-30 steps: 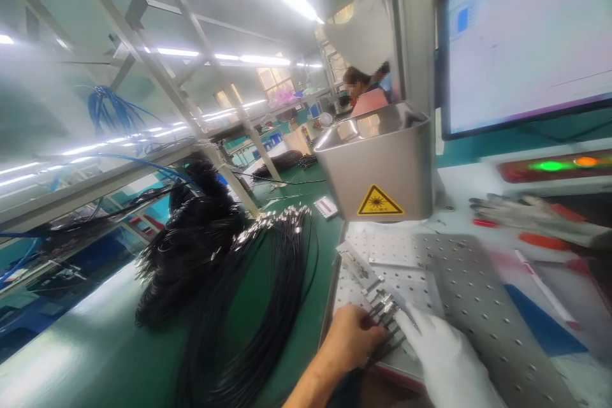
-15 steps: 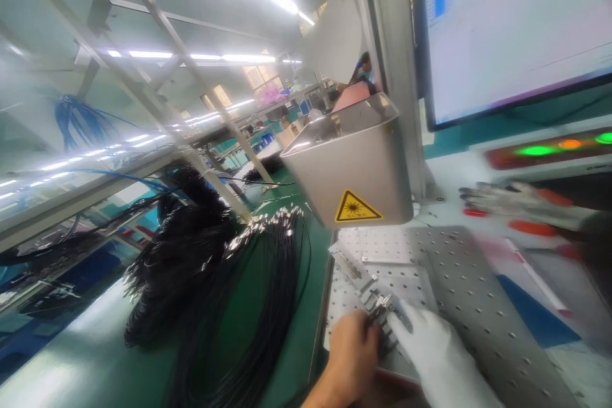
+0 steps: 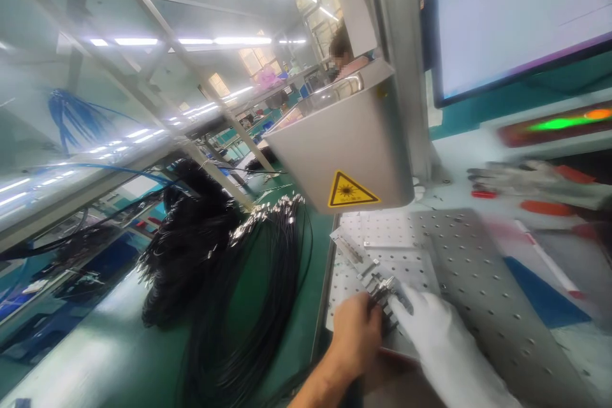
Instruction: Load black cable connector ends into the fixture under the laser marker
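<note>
My bare left hand (image 3: 356, 335) rests on the front edge of a perforated metal plate (image 3: 459, 255), its fingers curled onto a row of small metal cable connectors (image 3: 382, 296) lying against a metal guide strip (image 3: 356, 256). My right hand (image 3: 433, 335), in a white glove, lies beside it with its fingertips pressing on the same connectors. A grey laser head (image 3: 344, 146) with a yellow warning sticker hangs above the plate.
Bundles of black cables (image 3: 239, 268) with silver ends cover the green bench to the left. A monitor (image 3: 516, 19) stands at upper right above a panel with green and orange lights (image 3: 559, 122). Gloves (image 3: 530, 182) lie right of the plate. A person (image 3: 342, 51) sits far behind.
The view has tilted and shifted. Both hands have slid a little further onto the plate and stay on the connectors.
</note>
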### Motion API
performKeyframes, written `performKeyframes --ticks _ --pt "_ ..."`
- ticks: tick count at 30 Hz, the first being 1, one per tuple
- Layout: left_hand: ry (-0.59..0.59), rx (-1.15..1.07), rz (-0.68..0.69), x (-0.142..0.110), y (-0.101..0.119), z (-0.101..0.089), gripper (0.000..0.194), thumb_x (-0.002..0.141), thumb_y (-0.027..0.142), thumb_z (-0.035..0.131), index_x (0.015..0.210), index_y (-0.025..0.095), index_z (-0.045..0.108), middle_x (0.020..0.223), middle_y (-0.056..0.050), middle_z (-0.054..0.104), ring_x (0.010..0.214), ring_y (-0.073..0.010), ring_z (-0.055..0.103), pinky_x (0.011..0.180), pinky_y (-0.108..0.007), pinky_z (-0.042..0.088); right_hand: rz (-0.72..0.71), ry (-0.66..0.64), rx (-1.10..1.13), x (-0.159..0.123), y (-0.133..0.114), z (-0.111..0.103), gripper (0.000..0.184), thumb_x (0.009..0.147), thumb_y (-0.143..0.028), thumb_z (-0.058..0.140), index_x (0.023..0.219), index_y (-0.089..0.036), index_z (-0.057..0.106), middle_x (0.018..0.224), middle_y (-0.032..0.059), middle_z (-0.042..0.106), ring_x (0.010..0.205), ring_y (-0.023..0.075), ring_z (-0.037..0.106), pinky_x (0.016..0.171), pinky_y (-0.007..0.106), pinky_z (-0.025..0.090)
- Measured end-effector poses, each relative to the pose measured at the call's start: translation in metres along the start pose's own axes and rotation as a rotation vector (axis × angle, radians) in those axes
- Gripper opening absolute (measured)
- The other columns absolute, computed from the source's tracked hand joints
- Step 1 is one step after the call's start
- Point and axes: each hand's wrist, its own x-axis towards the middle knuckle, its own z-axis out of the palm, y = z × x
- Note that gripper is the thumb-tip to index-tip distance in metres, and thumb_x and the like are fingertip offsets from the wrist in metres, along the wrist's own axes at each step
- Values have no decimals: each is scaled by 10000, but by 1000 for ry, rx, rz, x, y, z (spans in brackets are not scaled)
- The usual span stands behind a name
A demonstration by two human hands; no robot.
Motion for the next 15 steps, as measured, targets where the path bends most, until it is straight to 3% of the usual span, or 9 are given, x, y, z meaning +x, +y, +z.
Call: performKeyframes --ticks 9,12,15 --pt "37 -40 42 2 -3 -5 222 905 242 472 914 172 683 1005 -114 714 932 -245 634 712 -321 322 -251 54 -168 -4 1 -20 359 882 -106 510 1059 -294 759 994 84 710 801 232 674 658 288 537" --pt "75 -134 47 -2 -11 -14 210 910 254 466 853 175 653 862 -62 682 817 -188 578 674 -297 296 -295 11 -126 -4 7 -32 447 861 -79 475 1091 -348 747 1128 40 696 863 234 677 694 306 560" --pt "23 -228 51 -6 -16 -22 199 889 256 505 729 166 582 689 2 563 693 -133 472 632 -271 272 -311 -77 -22 7 19 -49 584 830 -40 368 1215 -330 698 1215 18 668 941 211 667 784 305 562"
